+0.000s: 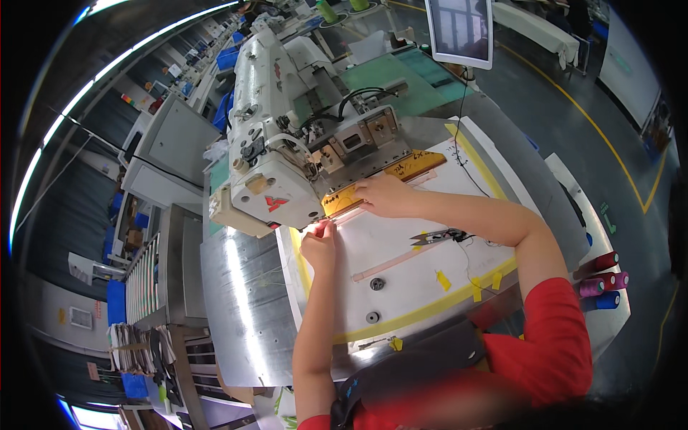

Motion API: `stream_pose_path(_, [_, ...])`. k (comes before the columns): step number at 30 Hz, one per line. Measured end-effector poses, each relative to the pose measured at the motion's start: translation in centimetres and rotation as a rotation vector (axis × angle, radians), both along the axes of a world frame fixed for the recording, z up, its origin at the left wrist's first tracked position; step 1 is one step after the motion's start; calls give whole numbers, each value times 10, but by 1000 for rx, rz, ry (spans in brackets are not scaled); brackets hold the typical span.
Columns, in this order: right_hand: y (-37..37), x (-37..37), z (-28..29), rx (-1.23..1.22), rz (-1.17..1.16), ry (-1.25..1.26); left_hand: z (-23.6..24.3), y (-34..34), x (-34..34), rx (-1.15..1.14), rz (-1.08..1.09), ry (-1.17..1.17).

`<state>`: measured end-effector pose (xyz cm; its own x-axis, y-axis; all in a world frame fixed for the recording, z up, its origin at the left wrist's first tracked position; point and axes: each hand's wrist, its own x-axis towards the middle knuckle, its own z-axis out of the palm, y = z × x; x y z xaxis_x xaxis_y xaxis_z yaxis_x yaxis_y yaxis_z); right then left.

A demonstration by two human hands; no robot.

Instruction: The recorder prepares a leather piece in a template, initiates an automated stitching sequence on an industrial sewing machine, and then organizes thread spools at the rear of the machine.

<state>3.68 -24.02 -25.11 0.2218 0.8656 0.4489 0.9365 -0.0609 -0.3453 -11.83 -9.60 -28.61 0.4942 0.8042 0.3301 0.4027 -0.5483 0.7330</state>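
A white industrial sewing machine (276, 179) stands over the work sheet, a yellow-orange template plate (408, 166) under its metal clamp. A narrow pale pink strip (423, 178) runs along the plate's front edge. My left hand (317, 245) is closed in a pinch at the strip's left end, close beside the machine head; its fingertips are partly hidden. My right hand (390, 196) reaches across from the right, fingers apart and resting on the plate and strip. Nearer me, another pink strip (387, 266) lies on the white sheet (344, 304).
Thread snips (437, 236) lie right of the loose strip. Two small round metal parts, a bobbin case (377, 284) and a bobbin-like disc (373, 317), sit nearer me. Yellow tape (423, 313) borders the sheet. Thread spools (606, 279) stand at right; a screen (461, 32) rises behind.
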Motion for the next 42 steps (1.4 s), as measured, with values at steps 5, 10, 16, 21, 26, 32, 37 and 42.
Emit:
stream_pose_path(5, [62,-24,-25,259,-1,-65,-11,12,-19,28,-36,-17])
stream_pose_path(10, [57,-24,-21,55,77,94,9,-14,-32,-7,-248,23])
stream_pose_path(16, [21,-46,3,-93,119,395,32,-21,-31,496,-408,176])
stream_pose_path(21, [-31,32,25,160,-270,220,31,-10,-58,443,-444,61])
stream_pose_path(26, [-97,161,66,237,-868,-251,31,-8,-59,277,-437,57])
stream_pose_path(32, [-117,216,74,-204,-992,-413,29,-3,-61,232,-435,6])
stream_pose_path(37, [-109,208,65,-190,-918,-476,37,-6,-60,354,-486,-173])
stream_pose_path(42, [-112,203,63,-188,-859,-507,25,2,-58,274,-631,-109])
